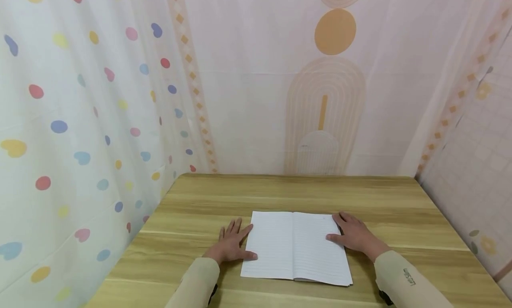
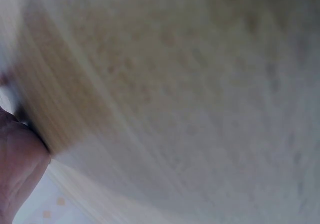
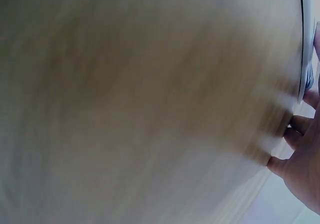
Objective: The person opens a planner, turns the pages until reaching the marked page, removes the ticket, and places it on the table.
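Notebook (image 1: 272, 243): matt, smooth paper. Table (image 1: 200, 201): wood-grained, smooth. Curtains (image 1: 244, 103): creased matt cloth. Sleeves (image 1: 196, 279): matt cloth.

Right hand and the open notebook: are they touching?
Touching: the head view shows the right hand at the notebook's right edge, its thumb lying on the page.

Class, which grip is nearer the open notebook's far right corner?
Right: the right grip is at that corner of the notebook; the left grip is at its left edge.
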The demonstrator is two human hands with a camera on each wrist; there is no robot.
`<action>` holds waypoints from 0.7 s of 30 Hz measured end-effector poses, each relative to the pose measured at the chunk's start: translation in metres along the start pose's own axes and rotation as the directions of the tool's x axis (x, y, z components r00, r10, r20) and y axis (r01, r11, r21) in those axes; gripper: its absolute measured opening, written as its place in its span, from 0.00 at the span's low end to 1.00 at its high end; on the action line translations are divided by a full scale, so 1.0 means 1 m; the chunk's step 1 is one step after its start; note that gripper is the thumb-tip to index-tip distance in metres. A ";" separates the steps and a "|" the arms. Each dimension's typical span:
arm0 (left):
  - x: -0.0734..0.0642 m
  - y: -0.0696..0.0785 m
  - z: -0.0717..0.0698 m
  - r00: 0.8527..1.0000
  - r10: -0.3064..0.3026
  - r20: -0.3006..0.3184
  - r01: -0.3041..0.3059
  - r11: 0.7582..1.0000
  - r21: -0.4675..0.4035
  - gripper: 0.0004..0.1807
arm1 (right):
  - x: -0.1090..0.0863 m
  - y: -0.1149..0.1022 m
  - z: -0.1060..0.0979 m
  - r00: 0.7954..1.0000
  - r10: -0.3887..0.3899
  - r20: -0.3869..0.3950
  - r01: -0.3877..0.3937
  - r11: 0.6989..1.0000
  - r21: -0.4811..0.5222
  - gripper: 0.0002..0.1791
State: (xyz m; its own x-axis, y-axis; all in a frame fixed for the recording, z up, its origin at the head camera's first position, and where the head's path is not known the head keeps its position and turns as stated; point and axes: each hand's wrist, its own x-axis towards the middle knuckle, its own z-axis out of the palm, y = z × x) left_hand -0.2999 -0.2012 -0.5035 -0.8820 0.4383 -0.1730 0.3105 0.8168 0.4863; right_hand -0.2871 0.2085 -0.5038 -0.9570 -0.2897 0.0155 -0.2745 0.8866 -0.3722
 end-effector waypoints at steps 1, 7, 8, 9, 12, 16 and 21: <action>0.000 0.000 0.000 1.000 0.001 0.001 -0.001 1.000 -0.001 0.57 | 0.000 0.000 0.000 1.000 -0.003 -0.002 0.003 1.000 -0.002 0.47; -0.002 0.001 0.002 0.999 -0.035 0.022 0.035 0.999 0.018 0.56 | 0.003 0.000 0.006 1.000 -0.013 -0.026 0.013 1.000 0.006 0.42; -0.002 0.001 0.002 0.999 -0.040 0.024 0.040 0.999 0.021 0.56 | 0.004 0.000 0.007 0.999 -0.014 -0.039 0.015 1.000 0.012 0.41; -0.002 0.002 0.002 0.999 -0.038 0.023 0.037 0.999 0.018 0.56 | 0.005 0.000 0.008 0.998 -0.019 -0.056 0.020 1.000 0.014 0.39; -0.002 0.004 0.000 0.999 -0.033 0.015 0.033 0.999 0.013 0.55 | 0.008 -0.004 0.008 0.993 -0.029 -0.116 0.033 0.999 0.035 0.33; -0.002 0.005 -0.002 0.999 -0.035 0.007 0.035 0.999 0.010 0.55 | 0.012 -0.011 0.002 0.987 0.035 -0.154 -0.006 0.983 0.183 0.28; -0.001 0.003 -0.001 0.999 -0.034 0.006 0.034 0.999 0.020 0.55 | 0.017 -0.021 -0.005 0.967 0.231 -0.103 -0.164 0.882 0.442 0.30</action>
State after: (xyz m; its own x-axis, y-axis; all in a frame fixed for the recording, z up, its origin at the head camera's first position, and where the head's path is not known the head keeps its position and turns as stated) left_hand -0.2988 -0.1990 -0.5009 -0.8901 0.4122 -0.1943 0.2871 0.8385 0.4632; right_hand -0.2984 0.1865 -0.4912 -0.9990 -0.0381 0.0241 -0.0435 0.6705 -0.7406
